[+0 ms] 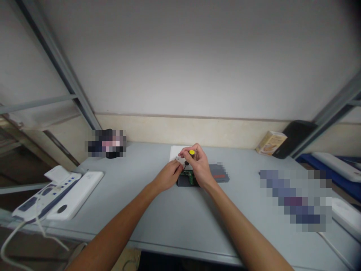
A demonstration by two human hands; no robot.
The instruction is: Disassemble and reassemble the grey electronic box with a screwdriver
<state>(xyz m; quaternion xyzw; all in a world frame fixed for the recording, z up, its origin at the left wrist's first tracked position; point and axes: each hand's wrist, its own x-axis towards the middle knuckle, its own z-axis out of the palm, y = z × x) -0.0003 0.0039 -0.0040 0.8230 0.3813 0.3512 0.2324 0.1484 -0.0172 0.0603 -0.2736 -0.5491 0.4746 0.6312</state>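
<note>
In the middle of the grey desk [146, 222], a green circuit board [191, 177] lies over a dark case [184, 183]. My right hand [199, 165] is closed around a screwdriver with a yellow-topped handle [192, 152], its shaft slanting down toward the board. My left hand [170, 174] touches the board's left edge with its fingers pressed together; what they grip, if anything, is too small to make out. A white sheet [175, 150] lies just behind both hands. A dark grey flat item with a red stripe [218, 176] is right of the board.
On the left are a power strip [46, 195] with a cable and a white power bank [76, 195]. Blurred items sit at the back left and right. A small yellow box [271, 143] leans by a black object [295, 138] at the back right. A wall stands behind.
</note>
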